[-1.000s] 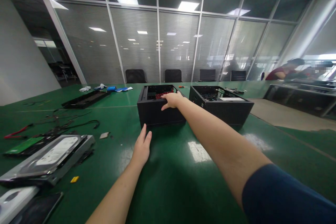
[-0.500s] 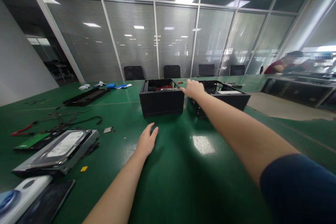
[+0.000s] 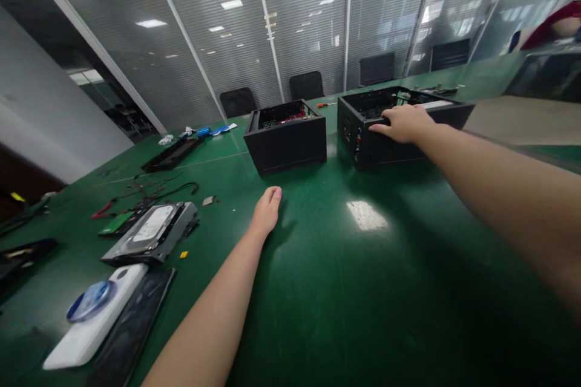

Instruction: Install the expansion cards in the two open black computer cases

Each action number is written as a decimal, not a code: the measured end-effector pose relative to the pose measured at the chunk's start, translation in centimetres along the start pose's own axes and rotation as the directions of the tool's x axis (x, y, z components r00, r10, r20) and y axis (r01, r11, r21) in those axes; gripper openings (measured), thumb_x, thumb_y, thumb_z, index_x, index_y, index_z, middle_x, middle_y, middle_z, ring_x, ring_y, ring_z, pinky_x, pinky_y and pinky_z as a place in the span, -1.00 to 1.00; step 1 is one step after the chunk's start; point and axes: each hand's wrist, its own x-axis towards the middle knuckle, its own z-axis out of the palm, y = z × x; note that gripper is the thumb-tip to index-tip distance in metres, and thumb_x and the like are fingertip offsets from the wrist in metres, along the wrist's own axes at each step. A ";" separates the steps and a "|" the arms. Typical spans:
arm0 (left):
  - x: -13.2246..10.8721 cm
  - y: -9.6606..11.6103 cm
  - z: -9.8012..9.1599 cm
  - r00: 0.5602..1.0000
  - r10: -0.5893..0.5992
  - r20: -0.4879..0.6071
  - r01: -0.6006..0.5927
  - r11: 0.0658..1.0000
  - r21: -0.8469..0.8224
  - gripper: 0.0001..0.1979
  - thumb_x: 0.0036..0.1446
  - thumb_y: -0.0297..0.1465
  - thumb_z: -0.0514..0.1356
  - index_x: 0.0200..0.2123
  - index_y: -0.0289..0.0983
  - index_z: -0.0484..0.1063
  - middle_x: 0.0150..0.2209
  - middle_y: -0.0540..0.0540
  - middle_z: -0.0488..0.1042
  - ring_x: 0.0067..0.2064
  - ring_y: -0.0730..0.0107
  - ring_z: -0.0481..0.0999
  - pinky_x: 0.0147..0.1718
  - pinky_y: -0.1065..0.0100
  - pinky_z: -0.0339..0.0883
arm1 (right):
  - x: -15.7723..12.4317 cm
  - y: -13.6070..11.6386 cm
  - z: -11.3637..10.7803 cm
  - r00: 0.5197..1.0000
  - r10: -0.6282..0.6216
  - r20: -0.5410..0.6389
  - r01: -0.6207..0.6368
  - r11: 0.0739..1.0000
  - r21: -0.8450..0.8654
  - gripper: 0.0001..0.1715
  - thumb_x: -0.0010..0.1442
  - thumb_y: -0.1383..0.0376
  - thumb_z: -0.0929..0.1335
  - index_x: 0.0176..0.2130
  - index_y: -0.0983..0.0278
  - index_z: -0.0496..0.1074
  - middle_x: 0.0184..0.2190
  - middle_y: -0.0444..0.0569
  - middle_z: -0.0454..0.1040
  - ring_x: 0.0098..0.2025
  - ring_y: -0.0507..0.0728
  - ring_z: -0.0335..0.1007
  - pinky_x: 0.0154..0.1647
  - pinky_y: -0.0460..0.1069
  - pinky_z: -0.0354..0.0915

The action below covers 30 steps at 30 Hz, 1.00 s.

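My right hand (image 3: 406, 123) grips the near top edge of a black computer case (image 3: 385, 148) lying open at the right. Its fingers reach over the rim and the thumb lies against the near side. In front of a second black computer case (image 3: 290, 146), my left hand (image 3: 266, 210) hovers over the green table with its fingers curled in and the thumb against them. Nothing shows in it. Red and dark parts can be seen inside the second case, which stands apart from both hands.
On the left lie a hard drive in a metal bracket (image 3: 152, 230), a white power bank-like device (image 3: 97, 320), a dark flat panel (image 3: 136, 320) and cables. A screwdriver (image 3: 323, 105) rests behind the cases. Chairs (image 3: 306, 84) line the far side; another person's sleeve (image 3: 551, 27) shows far right.
My right hand has moved from between the two cases onto the right one, which now sits farther from the other. My left hand's fingers have closed. The view has tilted down.
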 end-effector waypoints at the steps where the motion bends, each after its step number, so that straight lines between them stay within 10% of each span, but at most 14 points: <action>1: 0.1 -0.3 0.1 1.000 -0.002 -0.005 0.002 1.000 -0.021 -0.49 0.24 0.06 -0.06 -0.04 -0.15 0.42 0.01 -0.08 0.51 0.07 0.26 0.45 0.18 0.19 0.25 | 0.0 0.1 0.0 1.000 0.013 -0.006 -0.013 1.000 -0.011 -0.07 0.20 -0.32 0.11 -0.03 0.40 0.46 -0.07 0.32 0.46 0.02 0.35 0.31 0.05 0.24 0.14; 16: 0.4 0.0 -0.2 1.000 -0.010 0.020 0.009 0.999 0.036 -0.43 0.23 0.07 -0.10 -0.06 -0.22 0.44 0.01 -0.15 0.51 0.08 0.21 0.45 0.18 0.17 0.25 | -12.6 -3.0 -3.8 0.966 -0.025 -0.257 0.071 0.982 0.172 -0.36 0.17 -0.20 0.30 -0.07 0.23 0.47 -0.12 0.13 0.52 -0.01 0.29 0.37 0.04 0.19 0.13; 30: 0.9 0.1 -0.4 0.999 -0.003 0.048 -0.002 0.995 0.100 -0.41 0.20 0.11 -0.11 -0.05 -0.17 0.41 0.00 -0.15 0.49 0.08 0.12 0.44 0.16 0.07 0.22 | -31.5 -15.6 -11.8 0.885 0.076 -0.459 0.100 0.932 0.348 -0.57 0.07 -0.08 0.44 -0.20 0.15 0.47 -0.25 -0.06 0.54 -0.17 0.21 0.43 -0.07 0.16 0.16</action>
